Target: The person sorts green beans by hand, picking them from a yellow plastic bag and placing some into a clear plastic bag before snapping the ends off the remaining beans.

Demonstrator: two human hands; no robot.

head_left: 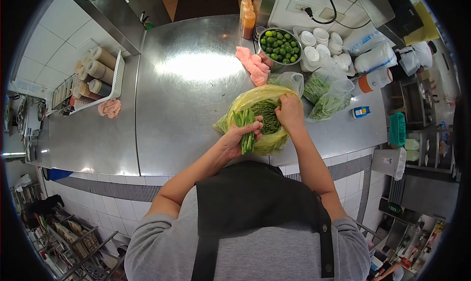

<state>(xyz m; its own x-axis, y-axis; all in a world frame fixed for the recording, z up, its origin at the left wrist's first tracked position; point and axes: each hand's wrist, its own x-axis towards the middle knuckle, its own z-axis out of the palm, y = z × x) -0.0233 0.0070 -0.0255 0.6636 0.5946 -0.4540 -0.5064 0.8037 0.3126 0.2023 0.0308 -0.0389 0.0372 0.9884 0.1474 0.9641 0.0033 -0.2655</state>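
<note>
A yellow plastic bag [235, 104] stands open on the steel counter, filled with cut green beans [267, 115]. My left hand [238, 136] is wrapped round a bundle of green bean pieces [246, 129] in front of the bag's left side. At the bag's right rim is my right hand [289, 112], its fingers closed and bent down at the opening; the fingertips are partly hidden, so what they hold cannot be made out.
Behind the bag lie a pink cloth [254, 65] and a metal bowl of limes [280, 46]. Clear bags of greens [331, 97], lidded white cups [310, 55] and a blue-white item [360, 112] are to the right. A white basket of bottles [117, 80] sits left.
</note>
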